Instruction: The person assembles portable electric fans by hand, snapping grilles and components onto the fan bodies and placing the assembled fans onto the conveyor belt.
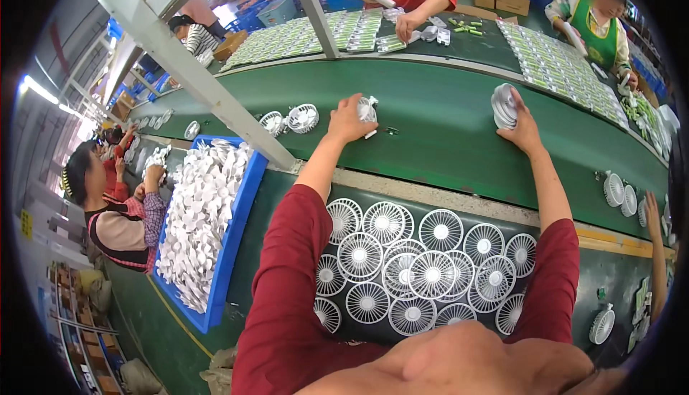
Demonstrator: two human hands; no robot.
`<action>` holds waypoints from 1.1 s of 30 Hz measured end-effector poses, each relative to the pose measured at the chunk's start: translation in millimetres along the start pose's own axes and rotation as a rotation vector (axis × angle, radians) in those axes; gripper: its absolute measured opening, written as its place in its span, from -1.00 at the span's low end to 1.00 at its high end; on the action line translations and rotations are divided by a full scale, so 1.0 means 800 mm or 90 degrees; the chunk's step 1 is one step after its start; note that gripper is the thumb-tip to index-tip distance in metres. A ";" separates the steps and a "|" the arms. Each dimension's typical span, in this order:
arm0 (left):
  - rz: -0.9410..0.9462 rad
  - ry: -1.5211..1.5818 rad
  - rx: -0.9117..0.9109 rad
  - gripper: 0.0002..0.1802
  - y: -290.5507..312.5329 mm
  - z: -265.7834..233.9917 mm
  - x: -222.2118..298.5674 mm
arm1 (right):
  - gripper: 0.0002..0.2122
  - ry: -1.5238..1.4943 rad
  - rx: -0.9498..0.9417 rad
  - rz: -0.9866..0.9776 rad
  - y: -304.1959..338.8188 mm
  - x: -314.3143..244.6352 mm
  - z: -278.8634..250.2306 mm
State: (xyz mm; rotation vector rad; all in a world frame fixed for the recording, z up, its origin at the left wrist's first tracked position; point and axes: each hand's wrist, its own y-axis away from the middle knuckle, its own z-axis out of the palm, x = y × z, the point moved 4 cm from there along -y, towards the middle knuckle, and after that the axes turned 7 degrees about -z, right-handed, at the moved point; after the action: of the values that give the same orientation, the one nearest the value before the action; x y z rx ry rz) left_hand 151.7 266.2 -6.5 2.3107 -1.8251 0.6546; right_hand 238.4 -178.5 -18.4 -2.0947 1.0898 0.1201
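Both my arms in dark red sleeves reach out over the green conveyor belt (430,129). My left hand (347,119) is closed on a small white fan part (367,109) resting on the belt. My right hand (522,128) grips a stack of round white fan grilles (503,105) standing on edge on the belt. Below my arms, several round white fan grilles (423,269) lie spread flat on the dark worktop in front of me.
A blue tray (240,215) heaped with white fan blades sits at my left. Two white fan units (291,119) ride the belt farther left, more fan units (619,193) at right. Other people work across and along the belt. A grey metal post (208,83) slants overhead.
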 end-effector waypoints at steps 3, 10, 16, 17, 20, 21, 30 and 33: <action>-0.005 -0.001 -0.013 0.02 0.011 -0.001 0.004 | 0.01 0.036 0.014 0.011 0.005 0.002 -0.011; 0.109 0.128 0.022 0.01 0.054 -0.002 0.030 | -0.02 0.090 0.060 -0.058 0.067 0.018 -0.050; 0.160 0.188 -0.011 -0.08 0.170 -0.088 0.049 | -0.03 -0.073 -0.041 0.032 0.125 -0.101 -0.126; 0.156 0.206 -0.028 -0.09 0.192 -0.100 0.057 | -0.04 -0.092 -0.057 0.052 0.142 -0.114 -0.142; 0.167 0.240 -0.088 -0.08 0.241 -0.105 0.072 | -0.05 -0.081 -0.068 0.074 0.199 -0.152 -0.189; 0.180 0.222 -0.104 -0.07 0.259 -0.110 0.089 | -0.05 -0.073 -0.057 0.079 0.221 -0.161 -0.206; 0.275 0.117 -0.223 -0.03 0.351 -0.081 0.109 | -0.09 -0.067 -0.181 0.182 0.337 -0.215 -0.241; 0.316 0.167 -0.231 -0.12 0.347 -0.078 0.108 | -0.21 -0.005 -0.177 0.162 0.345 -0.230 -0.252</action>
State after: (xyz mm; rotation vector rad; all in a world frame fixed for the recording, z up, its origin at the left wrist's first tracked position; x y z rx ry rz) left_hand -113.0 138.2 38.9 1.4813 -2.1772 0.5826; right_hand -130.1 -285.7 37.7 -2.1833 1.3979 0.4239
